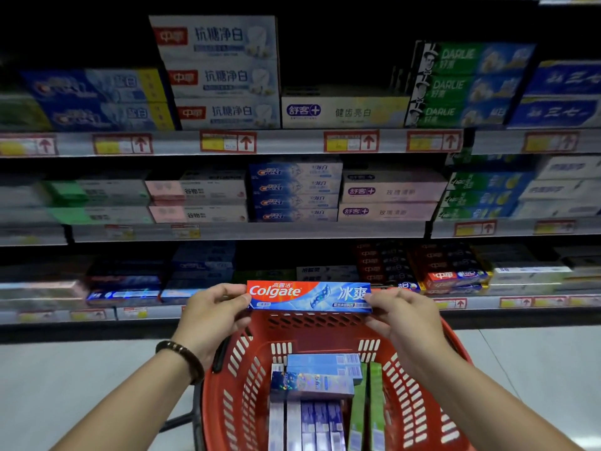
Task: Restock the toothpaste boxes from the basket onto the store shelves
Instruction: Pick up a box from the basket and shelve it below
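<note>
A red and blue Colgate toothpaste box [309,296] is held level above the far rim of the red plastic basket [237,369]. My left hand [213,315] grips its left end and my right hand [401,317] grips its right end. Inside the basket lie several more toothpaste boxes [320,385], blue, purple and green, some stacked crosswise. The box hangs in front of the lowest visible shelf [146,312], level with its front edge.
Three shelf levels of stacked toothpaste boxes fill the view ahead. A dark gap [344,60] opens on the top shelf above a single white box [344,110]. Pale floor [81,385] lies to both sides of the basket. Price tags line the shelf edges.
</note>
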Motion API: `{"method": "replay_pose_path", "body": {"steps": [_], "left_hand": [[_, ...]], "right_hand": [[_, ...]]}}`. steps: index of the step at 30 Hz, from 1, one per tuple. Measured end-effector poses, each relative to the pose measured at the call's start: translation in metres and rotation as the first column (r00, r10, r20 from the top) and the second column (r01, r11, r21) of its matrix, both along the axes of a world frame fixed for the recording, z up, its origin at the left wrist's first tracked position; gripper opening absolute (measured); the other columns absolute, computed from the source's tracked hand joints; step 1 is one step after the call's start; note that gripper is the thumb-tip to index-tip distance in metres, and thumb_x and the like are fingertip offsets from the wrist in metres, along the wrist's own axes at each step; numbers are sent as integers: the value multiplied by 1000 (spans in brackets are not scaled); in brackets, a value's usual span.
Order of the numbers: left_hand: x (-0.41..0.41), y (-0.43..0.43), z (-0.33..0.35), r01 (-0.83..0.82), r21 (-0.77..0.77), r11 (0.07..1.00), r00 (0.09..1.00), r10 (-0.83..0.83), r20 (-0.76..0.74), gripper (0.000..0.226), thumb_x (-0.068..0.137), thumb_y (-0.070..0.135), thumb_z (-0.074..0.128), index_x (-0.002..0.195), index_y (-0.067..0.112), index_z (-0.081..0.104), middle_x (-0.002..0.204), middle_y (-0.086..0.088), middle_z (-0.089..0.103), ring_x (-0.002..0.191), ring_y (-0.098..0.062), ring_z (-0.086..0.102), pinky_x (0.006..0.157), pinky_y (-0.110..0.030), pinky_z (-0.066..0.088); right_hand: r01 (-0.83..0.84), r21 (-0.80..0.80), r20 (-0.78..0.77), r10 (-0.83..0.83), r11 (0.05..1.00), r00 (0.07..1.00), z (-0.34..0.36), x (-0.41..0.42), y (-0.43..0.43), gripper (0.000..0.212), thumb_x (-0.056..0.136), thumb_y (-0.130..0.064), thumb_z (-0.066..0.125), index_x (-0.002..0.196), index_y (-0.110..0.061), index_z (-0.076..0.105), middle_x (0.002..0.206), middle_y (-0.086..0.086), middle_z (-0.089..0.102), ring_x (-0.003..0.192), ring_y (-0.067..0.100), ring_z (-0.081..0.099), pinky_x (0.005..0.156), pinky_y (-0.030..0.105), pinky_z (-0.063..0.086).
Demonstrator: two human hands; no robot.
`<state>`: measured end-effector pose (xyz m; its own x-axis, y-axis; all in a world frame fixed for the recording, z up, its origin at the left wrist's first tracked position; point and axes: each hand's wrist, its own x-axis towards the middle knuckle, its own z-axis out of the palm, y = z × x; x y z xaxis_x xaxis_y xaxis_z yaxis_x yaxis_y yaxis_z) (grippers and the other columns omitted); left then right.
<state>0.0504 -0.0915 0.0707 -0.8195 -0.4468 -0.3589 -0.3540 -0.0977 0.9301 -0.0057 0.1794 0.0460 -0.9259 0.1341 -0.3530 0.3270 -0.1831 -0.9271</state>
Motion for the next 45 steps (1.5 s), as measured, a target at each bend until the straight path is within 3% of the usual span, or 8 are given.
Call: {"method": "replay_pose_path", "body": {"steps": [5, 11, 17, 23, 27, 35, 39, 45], "left_hand": [[-1, 1, -1, 29, -39, 999, 999, -28, 33, 6, 101, 7, 64, 104, 7, 69, 105, -12, 77, 98, -28, 76, 80, -38, 62], [-4, -3, -5, 28, -83, 996, 999, -24, 44, 12, 98, 10, 68, 109, 12, 66, 103, -10, 77, 92, -26, 78, 81, -41, 64], [-1, -14, -4, 4, -122, 992, 1000, -1, 25, 16, 96, 12, 70, 107, 20, 61, 65, 6, 75, 59, -6, 72, 69, -36, 62], [13, -32, -1, -70, -125, 990, 997, 72, 16, 15, 98, 16, 70, 106, 21, 58, 96, -2, 74, 78, -11, 74, 72, -37, 63], [15, -47, -6, -130, -81, 988, 991, 131, 16, 17, 98, 17, 70, 111, 18, 59, 105, -4, 71, 92, -18, 70, 82, -39, 60], [12, -71, -4, -185, -66, 980, 982, 183, -35, 36, 98, 17, 70, 126, 22, 49, 101, 5, 68, 92, -12, 67, 90, -41, 59], [14, -87, -4, -201, -100, 974, 979, 198, -42, 37, 98, 17, 70, 127, 23, 48, 101, 6, 70, 88, -11, 70, 69, -30, 56], [24, -117, -10, -236, -169, 957, 972, 235, -23, 41, 94, 12, 72, 129, 23, 52, 103, 6, 70, 93, -12, 69, 80, -38, 59]], "right_hand": [[3, -25, -4, -3, 1000, 1000, 4, 0, -6, 4, 93, 5, 74, 94, 3, 70, 94, 19, 80, 91, 29, 81, 83, 42, 64], [1, -75, -2, -1, 997, 1000, 9, 0, -18, 13, 92, 6, 75, 103, 1, 73, 94, 18, 81, 90, 28, 81, 85, 41, 63], [-55, -1, -42, 55, 998, 998, 1, 2, -37, 15, 89, 2, 80, 101, -7, 79, 93, 10, 82, 89, 20, 81, 83, 35, 63], [-113, 89, -83, 120, 990, 989, -5, 8, -55, 16, 87, -1, 82, 98, -14, 82, 90, -1, 83, 84, 10, 78, 78, 28, 59], [-166, 86, -76, 173, 982, 982, -4, 5, -65, 20, 89, 2, 79, 104, -12, 81, 93, 4, 83, 91, 17, 80, 81, 29, 59], [-198, 81, -93, 205, 977, 974, -4, 0, -109, 25, 88, 2, 79, 108, -12, 80, 95, 4, 83, 97, 20, 79, 86, 31, 58], [-226, 117, -119, 240, 967, 964, -4, -1, -133, 25, 87, 1, 79, 107, -13, 81, 94, 1, 83, 97, 21, 78, 87, 33, 59], [-284, 151, -133, 304, 947, 943, -7, -3, -164, 25, 87, -3, 80, 106, -18, 82, 93, -5, 83, 81, 7, 78, 64, 16, 53]]}}
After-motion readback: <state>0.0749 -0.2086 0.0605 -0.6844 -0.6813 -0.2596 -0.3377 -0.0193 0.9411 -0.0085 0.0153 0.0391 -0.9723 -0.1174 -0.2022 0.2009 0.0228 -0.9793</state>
